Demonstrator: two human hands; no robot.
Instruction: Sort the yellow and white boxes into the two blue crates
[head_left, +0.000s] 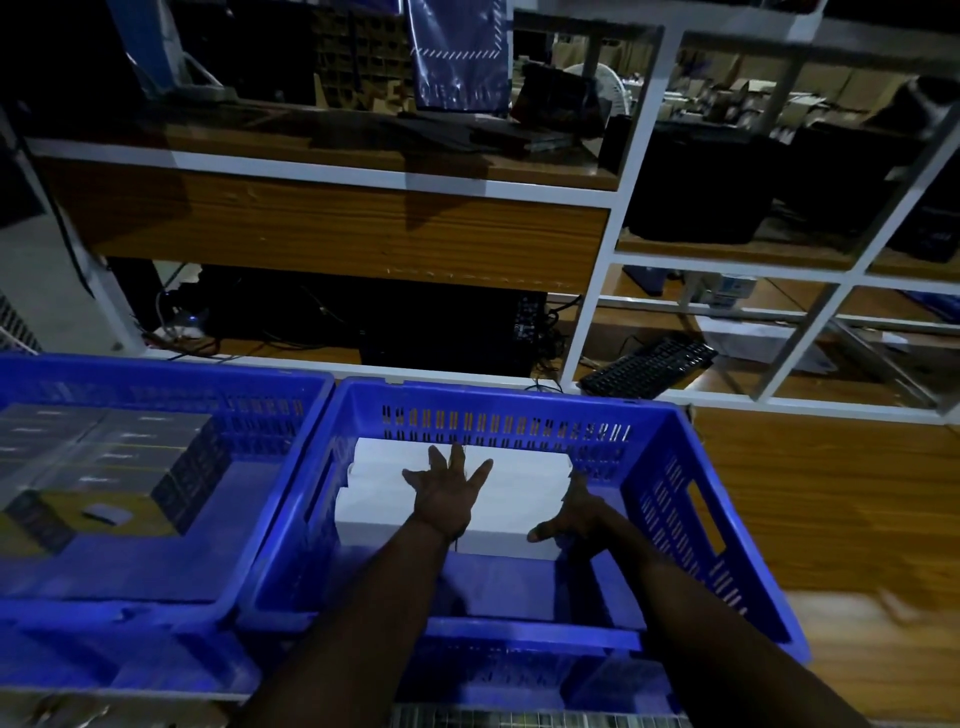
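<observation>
Two blue crates stand side by side. The right crate (670, 499) holds white boxes (379, 483) packed against its far wall. My left hand (447, 491) lies flat on top of them with fingers spread. My right hand (571, 512) is at the right end of the white boxes, thumb on the top near edge and fingers down the side. The left crate (291, 467) holds a stack of yellow boxes (104, 467) with dark sides in its far left part.
A white-framed wooden shelf unit (587, 332) rises right behind the crates, with a black keyboard (649, 366) and cables on its low shelf. Wooden surface (831, 509) lies to the right of the crates. A box edge (519, 719) shows at the bottom.
</observation>
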